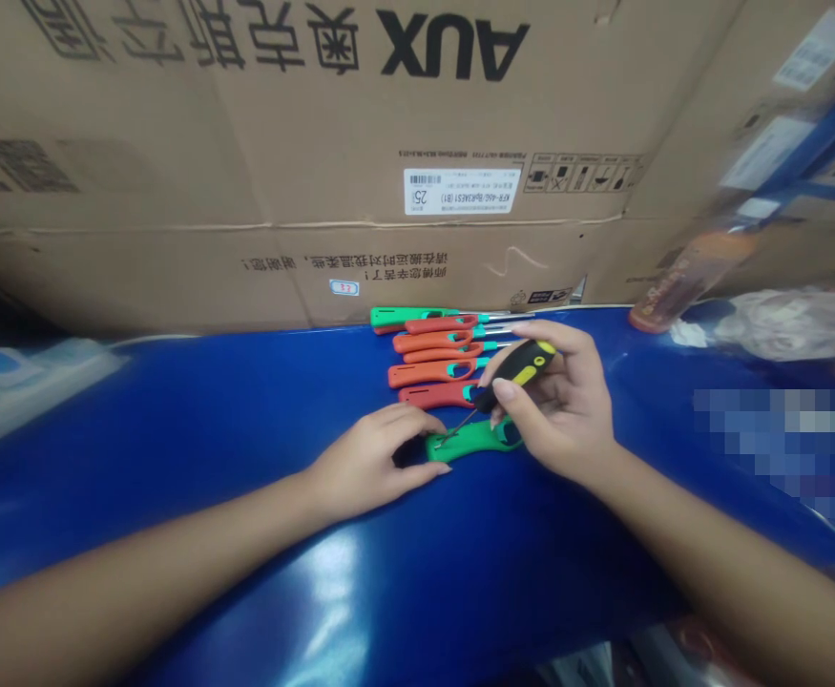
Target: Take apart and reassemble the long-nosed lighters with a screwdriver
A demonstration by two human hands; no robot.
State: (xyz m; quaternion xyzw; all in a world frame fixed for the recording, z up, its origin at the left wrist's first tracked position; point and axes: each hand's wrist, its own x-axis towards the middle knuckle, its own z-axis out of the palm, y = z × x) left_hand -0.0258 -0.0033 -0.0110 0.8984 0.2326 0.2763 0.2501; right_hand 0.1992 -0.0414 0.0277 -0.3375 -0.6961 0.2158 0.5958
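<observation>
A green long-nosed lighter point(464, 440) lies flat on the blue table, its handle end towards the left. My left hand point(381, 453) grips that handle end between thumb and fingers. In my right hand point(567, 401) is a screwdriver point(521, 372) with a black and yellow handle, its thin shaft slanting down to the left. The tip meets the upper face of the green lighter near its left end. My right hand covers the lighter's nozzle end. Just beyond lie several red and orange lighters point(431, 372) in a row, with another green lighter point(403, 317) at the back.
A large cardboard box point(281, 172) stands like a wall behind the blue table point(245, 592). At the back right are an orange drink bottle point(696, 277) and a crumpled clear plastic bag point(803, 324). A pale package point(23, 382) sits at the left edge.
</observation>
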